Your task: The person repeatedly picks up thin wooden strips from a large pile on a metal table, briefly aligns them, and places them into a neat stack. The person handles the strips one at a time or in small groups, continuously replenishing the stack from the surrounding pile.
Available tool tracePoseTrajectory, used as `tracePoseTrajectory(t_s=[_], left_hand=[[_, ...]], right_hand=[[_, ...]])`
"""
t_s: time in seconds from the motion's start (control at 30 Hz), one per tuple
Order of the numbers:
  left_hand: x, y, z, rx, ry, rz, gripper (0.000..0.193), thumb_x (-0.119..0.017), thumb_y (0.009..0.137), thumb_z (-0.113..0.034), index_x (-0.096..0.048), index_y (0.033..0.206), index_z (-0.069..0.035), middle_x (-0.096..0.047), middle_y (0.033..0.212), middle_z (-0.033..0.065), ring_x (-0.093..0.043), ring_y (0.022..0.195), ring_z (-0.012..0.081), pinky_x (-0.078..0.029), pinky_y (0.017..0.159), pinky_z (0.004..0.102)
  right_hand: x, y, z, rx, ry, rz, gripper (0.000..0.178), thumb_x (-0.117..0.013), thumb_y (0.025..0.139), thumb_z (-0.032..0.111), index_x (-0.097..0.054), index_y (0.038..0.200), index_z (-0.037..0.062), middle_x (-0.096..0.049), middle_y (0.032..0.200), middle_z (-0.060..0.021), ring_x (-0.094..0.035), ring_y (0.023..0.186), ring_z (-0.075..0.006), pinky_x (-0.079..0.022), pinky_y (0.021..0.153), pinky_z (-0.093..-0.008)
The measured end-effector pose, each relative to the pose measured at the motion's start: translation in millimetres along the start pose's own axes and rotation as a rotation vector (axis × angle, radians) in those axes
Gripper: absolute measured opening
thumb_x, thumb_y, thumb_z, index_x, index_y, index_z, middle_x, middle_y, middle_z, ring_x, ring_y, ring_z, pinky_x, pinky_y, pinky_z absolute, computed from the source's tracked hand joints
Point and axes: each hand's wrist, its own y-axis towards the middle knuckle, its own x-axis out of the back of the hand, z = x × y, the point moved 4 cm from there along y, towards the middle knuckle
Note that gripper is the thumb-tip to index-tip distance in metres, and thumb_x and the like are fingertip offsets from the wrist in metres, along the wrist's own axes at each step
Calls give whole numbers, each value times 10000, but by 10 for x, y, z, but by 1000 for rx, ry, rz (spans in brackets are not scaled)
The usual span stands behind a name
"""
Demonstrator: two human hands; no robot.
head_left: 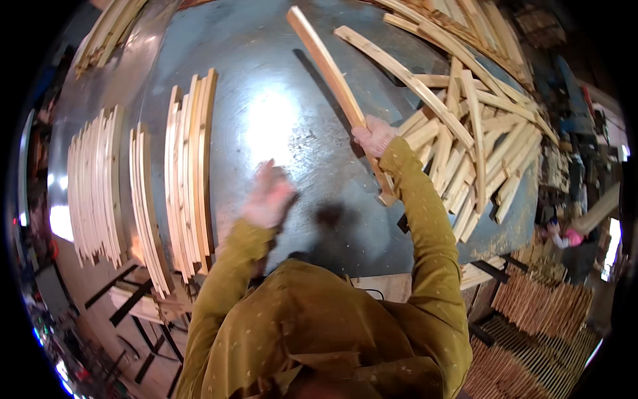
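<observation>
My right hand grips a long wooden strip near its lower end, with the fingers wrapped round it. The strip slants up and to the left above the metal table. Over the middle of the table my left hand is raised and holds nothing; its fingers look apart, though slightly blurred. Just right of my right hand lies a jumbled pile of wooden strips, crossing at many angles. Left of my left hand, strips stand side by side in a neat row.
Two more rows of aligned strips lie farther left, a narrow bundle and a wider stack. The blue-grey metal tabletop spans the view. More strips lie at the far left. Stacked wood stands below the table at right.
</observation>
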Motion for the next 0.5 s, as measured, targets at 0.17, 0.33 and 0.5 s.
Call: tracePoseTrajectory(t_s=[0.17,0.33,0.5], left_hand=[[-1270,489,-491,83,-125,228,740,-673,916,-286,-318,1497,2,-518,1392,182,-505,1273,254,-409,1060,338],[-1270,603,-90,204,-278,295,451,-695,889,-141,-577,1296,15,-663,1103,51,-592,979,132,-491,892,285],[-805,485,201,472,-584,210,439,-729,873,-340,-643,1144,-5,-684,903,124,-683,781,229,-577,698,350]], right_hand=[[-234,-237,-46,341,819,106,463,-472,1005,418,-596,1282,68,-664,1181,-158,-611,1135,-322,-451,974,-377],[415,-175,-254,547,-218,-728,663,-511,949,537,-492,1396,48,-515,1399,-205,-451,1332,-319,-325,1116,-434],[1142,184,-1512,-296,-662,-490,726,-646,850,501,-418,1453,169,-548,1347,-192,-514,1251,-381,-449,1034,-453]])
